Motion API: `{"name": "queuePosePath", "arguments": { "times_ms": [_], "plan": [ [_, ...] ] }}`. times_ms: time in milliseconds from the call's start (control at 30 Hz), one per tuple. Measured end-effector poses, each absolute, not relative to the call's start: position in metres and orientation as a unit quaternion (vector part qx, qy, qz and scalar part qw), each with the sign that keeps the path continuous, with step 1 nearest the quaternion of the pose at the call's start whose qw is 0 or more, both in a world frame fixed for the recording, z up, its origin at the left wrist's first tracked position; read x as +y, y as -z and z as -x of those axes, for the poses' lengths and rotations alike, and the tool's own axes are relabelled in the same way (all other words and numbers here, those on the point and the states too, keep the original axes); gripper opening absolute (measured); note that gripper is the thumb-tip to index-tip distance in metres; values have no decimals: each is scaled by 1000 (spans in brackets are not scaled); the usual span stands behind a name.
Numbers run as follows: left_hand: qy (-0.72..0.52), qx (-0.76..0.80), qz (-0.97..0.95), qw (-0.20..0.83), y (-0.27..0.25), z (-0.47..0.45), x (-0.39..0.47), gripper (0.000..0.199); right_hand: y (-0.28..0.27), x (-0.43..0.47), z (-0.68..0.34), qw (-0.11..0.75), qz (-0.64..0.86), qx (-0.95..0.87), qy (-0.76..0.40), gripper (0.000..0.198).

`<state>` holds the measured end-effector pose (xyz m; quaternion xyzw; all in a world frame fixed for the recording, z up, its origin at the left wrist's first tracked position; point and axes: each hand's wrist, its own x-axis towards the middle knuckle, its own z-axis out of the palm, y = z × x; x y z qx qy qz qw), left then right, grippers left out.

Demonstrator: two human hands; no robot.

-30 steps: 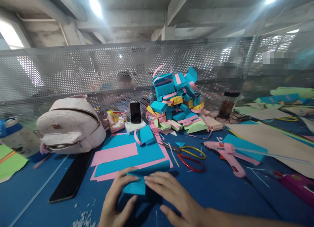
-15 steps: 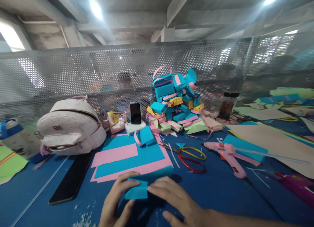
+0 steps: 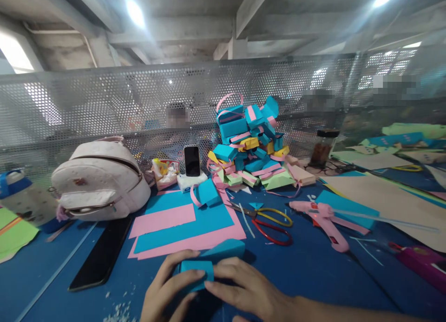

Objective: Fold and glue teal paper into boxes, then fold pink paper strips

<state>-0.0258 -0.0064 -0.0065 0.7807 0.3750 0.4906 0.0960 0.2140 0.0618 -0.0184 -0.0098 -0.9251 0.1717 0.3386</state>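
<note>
A blue folded paper piece, shaped like a small box with a raised flap behind, is at the bottom middle of the table. My left hand grips its left side, fingers over the top and thumb beneath. From the right, the fingers of my right hand press on the box's near right edge; its thumb is mostly below the picture. Beyond the hands lie flat pink and blue paper sheets, with a small blue paper basket with a pink handle on them. Scissors with red and yellow handles lie beyond the right hand.
A pink glue gun lies to the right, its cord trailing forward. Behind stands a heap of paper baskets against a perforated metal screen. At left are a white backpack, a dark phone and a bottle.
My right fingers have moved left onto the front of the blue paper. The left fingers have shifted over its top, and the front part now looks folded down into a box form.
</note>
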Motion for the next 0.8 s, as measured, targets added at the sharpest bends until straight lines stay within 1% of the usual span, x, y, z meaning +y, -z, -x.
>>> {"name": "queuePosePath", "arguments": {
  "times_ms": [133, 267, 400, 533, 800],
  "plan": [
    [-530, 386, -749, 90, 8, 15, -8, 23, 13, 58, -216, 325, 40, -925, -193, 62],
    [-534, 387, -746, 93, 8, 10, -9, 23, 7, 52, -219, 324, 65, -916, -228, 64],
    [-536, 387, -744, 93, 7, 11, -10, 23, 7, 50, -222, 318, 99, -912, -239, 65],
    [-537, 390, -742, 97, 8, 10, -10, 23, 6, 51, -222, 314, 98, -912, -246, 62],
    [-543, 394, -733, 113, 8, 9, -11, 23, 3, 51, -218, 339, 78, -901, -260, 60]
  ]
}}
